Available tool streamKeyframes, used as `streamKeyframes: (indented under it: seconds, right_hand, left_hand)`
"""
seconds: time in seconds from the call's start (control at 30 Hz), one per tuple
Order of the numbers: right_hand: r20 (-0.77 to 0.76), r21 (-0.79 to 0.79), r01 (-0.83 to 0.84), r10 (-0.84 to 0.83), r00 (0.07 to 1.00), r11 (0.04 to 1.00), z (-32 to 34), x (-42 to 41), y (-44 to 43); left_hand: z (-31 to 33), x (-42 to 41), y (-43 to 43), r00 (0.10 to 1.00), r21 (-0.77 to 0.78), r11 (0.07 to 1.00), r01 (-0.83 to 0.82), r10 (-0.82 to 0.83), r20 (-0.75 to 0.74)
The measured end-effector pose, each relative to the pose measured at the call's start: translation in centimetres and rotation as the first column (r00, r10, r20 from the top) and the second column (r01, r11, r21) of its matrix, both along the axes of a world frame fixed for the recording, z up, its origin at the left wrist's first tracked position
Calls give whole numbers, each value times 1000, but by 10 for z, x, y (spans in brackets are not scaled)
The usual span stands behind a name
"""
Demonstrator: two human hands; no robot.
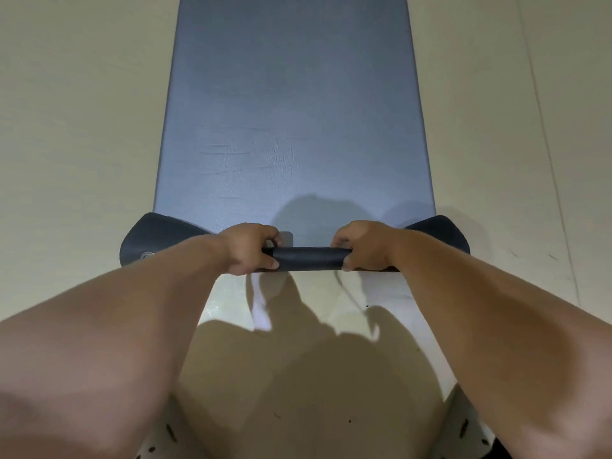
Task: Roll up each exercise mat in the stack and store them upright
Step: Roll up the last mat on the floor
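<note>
A long grey-blue foam exercise mat (291, 111) lies flat on a pale cream floor (82, 111), its near end curled into a tight dark roll (311, 256) gripped by the left hand (251, 248) and right hand (364, 246), with the roll's outer corners flaring wider.

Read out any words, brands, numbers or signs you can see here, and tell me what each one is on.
None can be read.
The mat shows plain blue-grey, no brand or label.
The metal eyelet at its near corner bears no visible marking.
A pale patch beside the left hand is too blurred to tell if it carries print.
</note>
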State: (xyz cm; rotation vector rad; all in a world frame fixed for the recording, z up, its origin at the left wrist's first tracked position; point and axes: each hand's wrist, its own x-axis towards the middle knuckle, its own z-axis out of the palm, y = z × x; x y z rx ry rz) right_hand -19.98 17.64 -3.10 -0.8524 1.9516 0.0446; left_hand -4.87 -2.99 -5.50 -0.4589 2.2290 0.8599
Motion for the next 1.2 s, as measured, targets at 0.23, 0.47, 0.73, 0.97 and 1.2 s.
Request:
streamKeyframes:
  seconds: [0.23, 0.47, 0.73, 0.97, 1.2]
  right_hand:
    - [130, 23, 201, -202, 971, 979, -10, 7, 2]
    - [-579, -237, -59, -92, 810, 970, -29, 51, 13]
    - [-677, -117, -278, 128, 724, 953, -67, 87, 44]
    - [-597, 89, -362, 340, 726, 928, -61, 59, 14]
    - [-554, 158, -402, 418, 720, 902, -53, 45, 2]
  left_hand:
    - [-11, 3, -2, 992, 90, 995, -50, 39, 118]
    - [-29, -19, -7, 986, -38, 988, -151, 154, 59]
    - [-36, -26, 11, 987, -494, 855, -160, 131, -93]
    - [-39, 13, 49, 861, -643, 743, -187, -192, -471]
    - [-55, 31, 58, 958, -678, 735, 16, -205, -200]
